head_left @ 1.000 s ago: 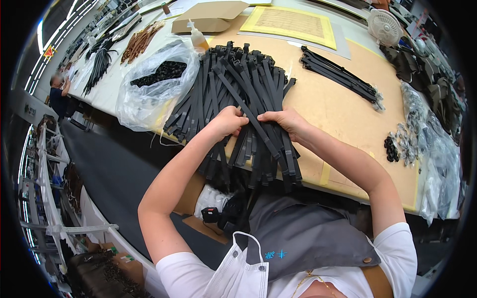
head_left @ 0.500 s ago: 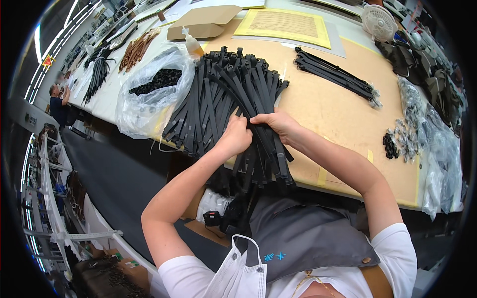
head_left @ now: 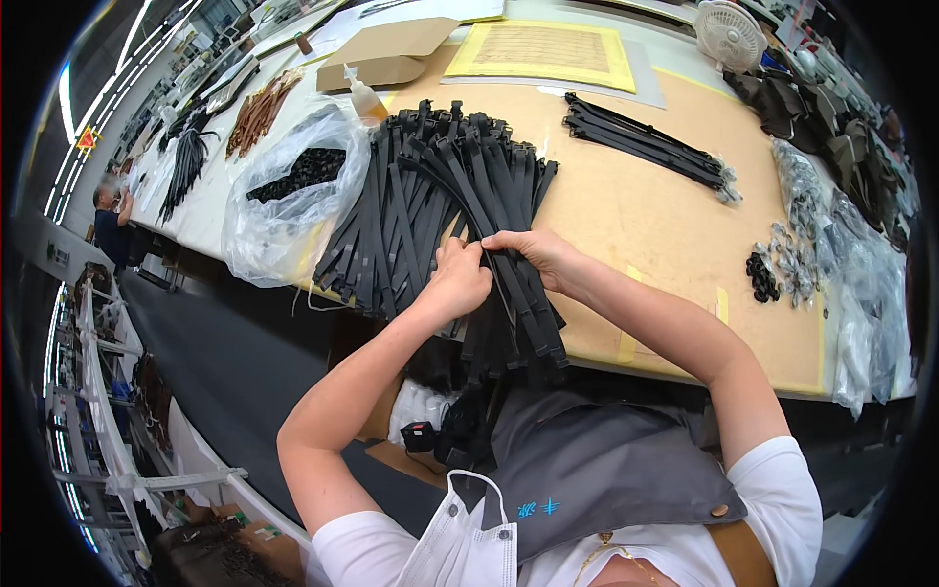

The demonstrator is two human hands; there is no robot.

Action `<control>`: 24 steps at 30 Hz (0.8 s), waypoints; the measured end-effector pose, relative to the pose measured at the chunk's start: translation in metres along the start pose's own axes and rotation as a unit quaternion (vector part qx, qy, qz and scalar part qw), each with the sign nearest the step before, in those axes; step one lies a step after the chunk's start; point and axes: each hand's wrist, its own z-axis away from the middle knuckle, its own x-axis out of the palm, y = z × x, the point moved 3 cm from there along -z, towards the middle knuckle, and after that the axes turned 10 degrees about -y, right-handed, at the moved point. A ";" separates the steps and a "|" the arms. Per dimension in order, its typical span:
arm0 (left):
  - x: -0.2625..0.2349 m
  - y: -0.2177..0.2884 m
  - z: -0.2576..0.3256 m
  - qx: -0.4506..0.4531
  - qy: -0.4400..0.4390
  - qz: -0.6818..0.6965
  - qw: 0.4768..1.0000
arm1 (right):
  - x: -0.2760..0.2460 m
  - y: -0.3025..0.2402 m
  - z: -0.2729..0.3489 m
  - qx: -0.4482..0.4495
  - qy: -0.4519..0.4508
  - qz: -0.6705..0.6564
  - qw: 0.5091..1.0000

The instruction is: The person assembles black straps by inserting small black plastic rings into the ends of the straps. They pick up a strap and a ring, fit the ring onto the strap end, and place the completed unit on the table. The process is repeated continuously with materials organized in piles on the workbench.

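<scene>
The person's left hand [head_left: 462, 276] has turned and curled against long, flat, black leather-like straps [head_left: 477, 191] overhanging the front edge of the tan tabletop [head_left: 650, 230], hiding what its fingers pinch. The straps' lower ends now lie closer, making a compacter bunch; the right hand [head_left: 533, 256] pinches it, thumb on top.

White fan [head_left: 730, 37] near dark items [head_left: 853, 161], probably cloth; yellow-bordered sheet [head_left: 541, 56] and brown cardboard [head_left: 386, 51] farther left.

Blk straps [head_left: 477, 191] are set off by tan tabletop [head_left: 626, 220]; faint-lined tan panel [head_left: 540, 56] is bordered in yel.; gry apron [head_left: 616, 470] is lettered in blue; fan [head_left: 730, 36], mask [head_left: 465, 546] are seen in wht.
</scene>
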 end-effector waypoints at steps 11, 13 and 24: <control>0.029 0.017 0.005 0.081 0.097 -0.042 0.991 | -0.012 -0.004 0.009 -0.037 0.041 0.085 0.995; 0.036 0.027 0.005 0.102 0.112 -0.059 0.987 | -0.016 -0.013 0.024 -0.038 0.057 0.108 0.992; 0.058 0.100 -0.018 0.204 -0.002 0.044 0.978 | -0.101 -0.088 0.076 0.085 0.042 0.301 0.949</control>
